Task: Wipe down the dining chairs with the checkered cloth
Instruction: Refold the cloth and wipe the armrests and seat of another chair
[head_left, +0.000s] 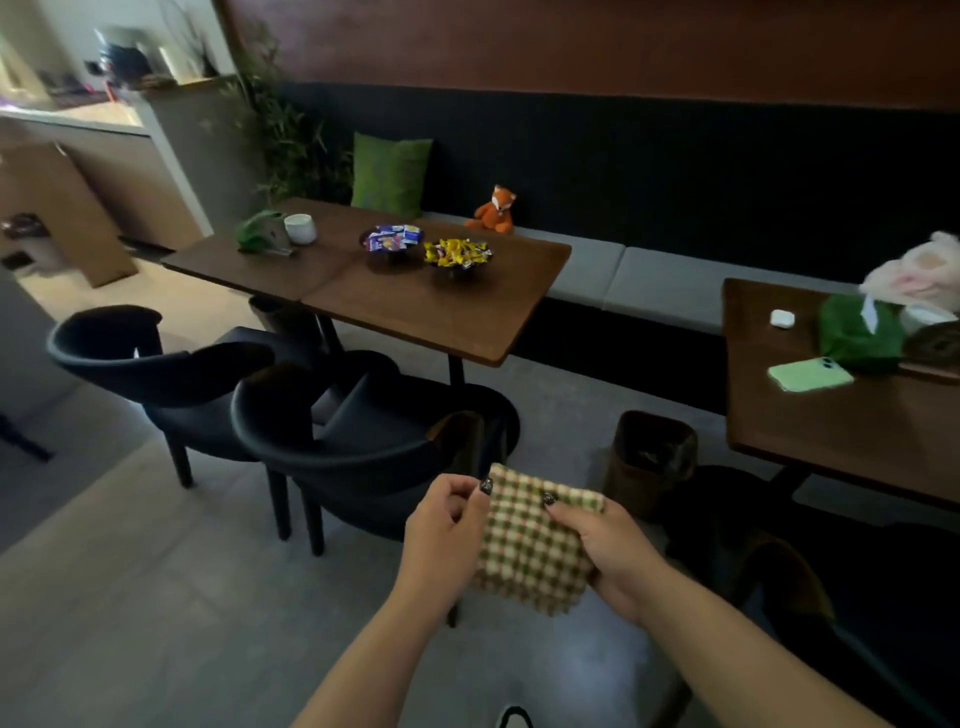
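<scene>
Dim room, grey tiled floor (130, 597). Back wall (571, 41) reddish-brown above, dark panel below. Long bench (649, 275) with grey cushions runs along it, green pillow (389, 174) at left end. Two wooden tables: one (415, 296) centre, one (831, 415) right. Brighter counter area (78, 124) far left, beside a leafy plant (280, 135).

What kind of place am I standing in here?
Probably a cafe or office lounge: a long bench seat along the wall, wooden tables with bowls of sweets, and dark dining chairs.
</scene>
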